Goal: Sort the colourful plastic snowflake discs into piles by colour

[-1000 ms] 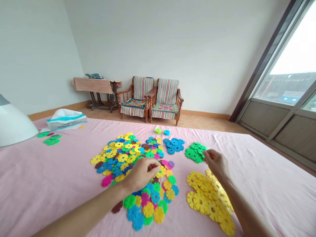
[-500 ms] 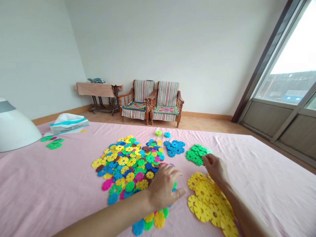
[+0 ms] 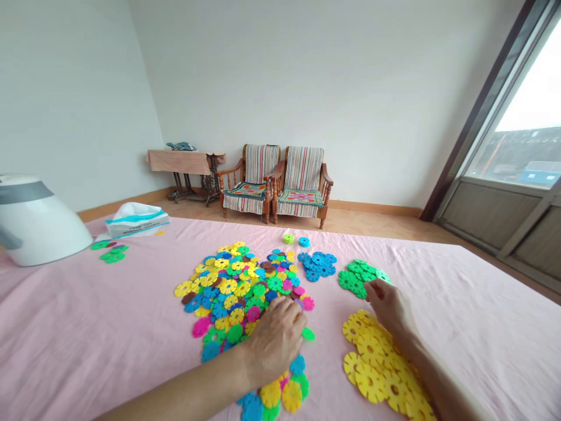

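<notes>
A mixed heap of flower-shaped plastic discs [image 3: 228,286] in several colours lies on the pink cloth [image 3: 131,327]. My left hand [image 3: 276,339] rests over the heap's right side with its fingers curled down; whatever lies beneath them is hidden. At the near edge of the green discs [image 3: 362,272], my right hand [image 3: 391,307] has thumb and fingertips pinched together, and I cannot make out anything between them. Yellow discs [image 3: 372,348] are piled under and beside my right wrist. Farther back sits a group of blue discs [image 3: 318,264].
Two small stacks stand behind the blue group: a lime stack [image 3: 288,239] and a light-blue stack [image 3: 304,241]. On the left are a white kettle [image 3: 48,228], a tissue box [image 3: 138,222] and a few loose discs [image 3: 114,253]. Two wooden armchairs [image 3: 302,181] stand beyond the table.
My left hand has shifted back over the mixed heap, its spread fingers now curled in. My right hand stays by the green discs, slightly nearer to me. The view has swung a little left.
</notes>
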`<action>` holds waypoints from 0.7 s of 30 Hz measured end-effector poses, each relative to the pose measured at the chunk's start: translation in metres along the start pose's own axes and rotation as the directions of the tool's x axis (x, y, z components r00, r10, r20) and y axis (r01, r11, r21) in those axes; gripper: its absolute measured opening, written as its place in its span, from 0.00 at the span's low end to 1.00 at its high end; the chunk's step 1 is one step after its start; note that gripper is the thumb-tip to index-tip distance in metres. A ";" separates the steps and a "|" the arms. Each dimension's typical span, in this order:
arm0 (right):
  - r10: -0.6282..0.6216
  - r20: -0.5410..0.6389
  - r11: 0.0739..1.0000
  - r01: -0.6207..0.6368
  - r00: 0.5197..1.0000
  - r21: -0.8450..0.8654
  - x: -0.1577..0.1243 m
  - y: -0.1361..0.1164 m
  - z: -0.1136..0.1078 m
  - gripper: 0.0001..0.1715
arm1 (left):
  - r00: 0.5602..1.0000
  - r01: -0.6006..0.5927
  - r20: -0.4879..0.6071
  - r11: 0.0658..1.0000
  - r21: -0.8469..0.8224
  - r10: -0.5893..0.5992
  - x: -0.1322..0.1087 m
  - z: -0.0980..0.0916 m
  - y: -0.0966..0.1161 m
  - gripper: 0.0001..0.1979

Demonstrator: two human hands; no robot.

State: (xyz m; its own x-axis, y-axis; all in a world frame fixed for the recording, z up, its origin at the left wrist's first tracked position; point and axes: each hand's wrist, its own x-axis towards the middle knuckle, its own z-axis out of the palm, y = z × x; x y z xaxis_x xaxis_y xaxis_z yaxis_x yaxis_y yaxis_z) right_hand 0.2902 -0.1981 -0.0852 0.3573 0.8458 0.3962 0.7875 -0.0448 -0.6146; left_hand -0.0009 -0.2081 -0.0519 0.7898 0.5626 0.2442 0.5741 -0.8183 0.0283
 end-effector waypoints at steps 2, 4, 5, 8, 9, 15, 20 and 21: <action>-0.001 -0.001 1.000 0.001 1.000 0.009 0.000 0.000 0.001 0.22 | 1.000 0.010 0.021 1.000 0.004 -0.010 -0.010 -0.007 -0.006 0.05; -0.002 -0.004 1.000 0.002 1.000 0.020 0.000 -0.001 0.001 0.21 | 0.999 0.032 0.026 0.999 -0.013 -0.031 -0.018 -0.014 -0.013 0.06; -0.003 -0.005 1.000 0.004 1.000 0.026 0.000 -0.002 0.001 0.21 | 0.999 0.046 0.017 0.998 -0.031 -0.045 -0.020 -0.018 -0.017 0.07; -0.013 0.001 0.999 0.013 1.000 0.040 -0.001 -0.008 0.001 0.21 | 0.995 0.084 -0.040 0.991 -0.109 -0.088 -0.015 -0.026 -0.033 0.08; -0.017 0.003 0.999 0.017 1.000 0.042 -0.002 -0.010 0.001 0.20 | 0.992 0.100 -0.061 0.987 -0.129 -0.108 -0.011 -0.027 -0.039 0.09; -0.046 0.047 0.997 0.043 0.998 0.064 -0.006 -0.022 0.000 0.19 | 0.982 0.167 -0.079 0.983 -0.077 -0.173 0.022 -0.015 -0.080 0.09; -0.095 0.067 0.994 0.091 0.993 0.059 -0.007 -0.029 -0.001 0.20 | 0.978 0.182 -0.086 0.980 -0.080 -0.189 0.029 -0.005 -0.092 0.07; -0.105 0.060 0.993 0.102 0.993 0.058 -0.008 -0.031 -0.001 0.20 | 0.975 0.191 -0.097 0.978 -0.083 -0.199 0.029 -0.006 -0.092 0.08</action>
State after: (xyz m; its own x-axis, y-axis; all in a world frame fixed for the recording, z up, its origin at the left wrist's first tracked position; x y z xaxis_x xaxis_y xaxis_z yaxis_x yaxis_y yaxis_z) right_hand 0.2634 -0.2042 -0.0685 0.2415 0.8762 0.4172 0.7892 0.0728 -0.6098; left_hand -0.0317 -0.1174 -0.0419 0.6353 0.6998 0.3266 0.6944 -0.7027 0.1549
